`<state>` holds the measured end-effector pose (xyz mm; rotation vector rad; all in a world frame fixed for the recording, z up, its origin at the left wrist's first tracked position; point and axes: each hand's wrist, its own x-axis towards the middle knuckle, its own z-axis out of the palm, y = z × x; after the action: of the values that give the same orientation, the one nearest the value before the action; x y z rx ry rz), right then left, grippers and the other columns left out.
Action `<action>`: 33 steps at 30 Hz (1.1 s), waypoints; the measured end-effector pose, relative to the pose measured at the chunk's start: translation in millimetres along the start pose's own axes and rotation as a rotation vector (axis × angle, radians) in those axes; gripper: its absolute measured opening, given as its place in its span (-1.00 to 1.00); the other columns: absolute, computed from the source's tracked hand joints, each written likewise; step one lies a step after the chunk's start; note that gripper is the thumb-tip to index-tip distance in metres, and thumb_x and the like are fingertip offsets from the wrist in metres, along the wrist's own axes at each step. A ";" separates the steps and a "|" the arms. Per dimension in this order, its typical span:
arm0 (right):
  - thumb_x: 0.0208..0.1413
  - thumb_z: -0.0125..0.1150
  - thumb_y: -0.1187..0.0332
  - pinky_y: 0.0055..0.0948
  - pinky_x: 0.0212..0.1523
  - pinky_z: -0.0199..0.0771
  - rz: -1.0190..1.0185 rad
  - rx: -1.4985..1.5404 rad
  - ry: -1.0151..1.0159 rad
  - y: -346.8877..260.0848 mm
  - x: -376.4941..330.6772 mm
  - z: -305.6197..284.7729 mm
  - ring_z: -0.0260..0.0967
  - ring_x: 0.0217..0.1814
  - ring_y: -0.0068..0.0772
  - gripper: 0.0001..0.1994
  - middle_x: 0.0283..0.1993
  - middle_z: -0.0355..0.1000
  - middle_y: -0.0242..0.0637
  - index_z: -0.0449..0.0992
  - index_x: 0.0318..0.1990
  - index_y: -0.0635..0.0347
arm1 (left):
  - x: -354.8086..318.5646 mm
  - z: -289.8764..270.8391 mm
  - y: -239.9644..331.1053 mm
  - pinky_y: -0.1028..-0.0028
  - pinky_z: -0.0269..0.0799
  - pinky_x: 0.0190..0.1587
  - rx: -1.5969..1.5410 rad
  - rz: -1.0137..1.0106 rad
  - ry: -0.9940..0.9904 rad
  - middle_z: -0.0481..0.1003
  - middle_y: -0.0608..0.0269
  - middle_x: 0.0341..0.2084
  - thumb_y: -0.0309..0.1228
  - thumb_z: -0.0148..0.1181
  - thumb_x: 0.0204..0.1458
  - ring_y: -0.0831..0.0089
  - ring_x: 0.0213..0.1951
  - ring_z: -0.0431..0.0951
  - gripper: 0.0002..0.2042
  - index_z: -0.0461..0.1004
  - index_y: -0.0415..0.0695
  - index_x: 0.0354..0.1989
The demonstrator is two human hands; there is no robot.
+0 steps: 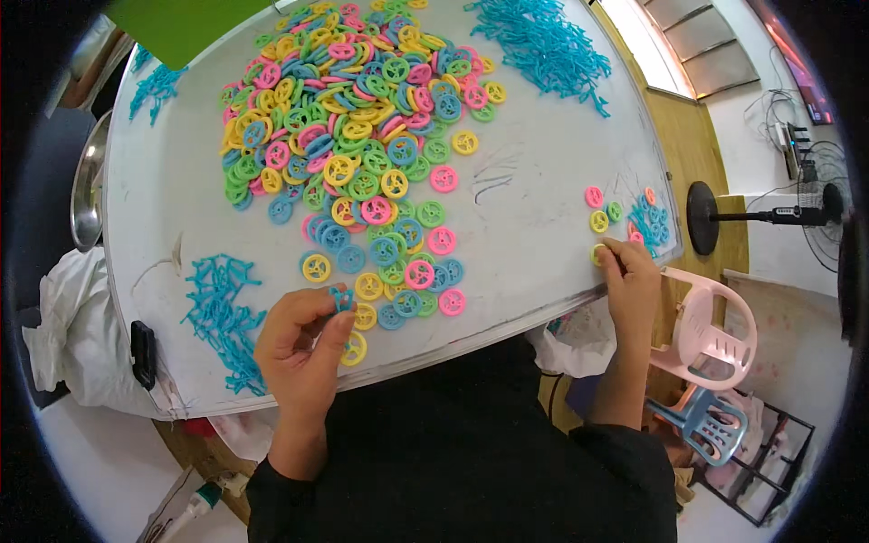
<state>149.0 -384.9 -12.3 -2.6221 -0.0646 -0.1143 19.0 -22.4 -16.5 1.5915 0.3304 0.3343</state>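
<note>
My left hand (pixel 303 348) is raised over the near edge of the white table (pixel 525 190), pinching a small blue plastic piece (pixel 341 298) between thumb and fingers. A yellow wheel (pixel 354 348) lies just under that hand. My right hand (pixel 631 281) rests at the table's right edge with its fingertips on a yellow wheel (pixel 598 254). A big heap of pink, yellow, green and blue plastic wheels (pixel 358 118) covers the middle and far side of the table. A small group of wheels and blue pieces (pixel 634 217) lies just beyond my right hand.
Blue connector pieces lie in piles at the near left (pixel 220 312), far right (pixel 543 45) and far left (pixel 156 86). A black object (pixel 142 353) sits at the left table edge. A metal bowl (pixel 86 185), pink plastic stool (pixel 706 330), blue stool (pixel 711 425) and fan stand (pixel 701 217) surround the table.
</note>
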 end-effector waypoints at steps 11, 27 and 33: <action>0.11 0.25 0.45 -0.23 0.02 0.37 -0.319 -0.276 0.090 -2.2 25.1 22.5 0.38 -0.02 -0.06 -0.72 -0.10 0.42 -0.06 0.57 -0.02 0.32 | 10.1 17.3 4.6 0.53 0.50 -0.15 0.144 0.077 0.024 0.55 0.19 -0.24 -0.68 0.36 -0.05 0.48 -0.24 0.57 -0.79 0.55 -0.26 -0.23; 0.16 0.18 0.50 -0.28 -0.07 0.51 -0.083 1.345 -0.804 -141.6 -15.3 68.8 0.48 -0.10 -0.23 -0.87 -0.13 0.46 -0.08 0.50 -0.18 0.38 | 6.1 14.8 10.4 0.39 0.51 -0.05 0.225 0.159 -0.136 0.63 0.07 -0.21 -0.60 0.42 -0.10 0.30 -0.13 0.63 -0.78 0.60 -0.26 -0.23; 0.25 0.23 0.37 -0.30 -0.06 0.64 0.311 1.478 -0.847 -166.4 -31.2 83.9 0.51 -0.10 -0.39 -0.79 -0.15 0.48 -0.22 0.45 -0.10 0.33 | -0.5 14.3 8.7 0.44 0.53 -0.05 0.004 0.004 -0.094 0.62 0.13 -0.22 -0.62 0.39 -0.05 0.41 -0.14 0.62 -0.80 0.62 -0.27 -0.21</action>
<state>112.5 -199.5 -6.1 -1.0306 -0.0125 0.8241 24.4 -36.0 -8.5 1.6060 0.2553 0.2615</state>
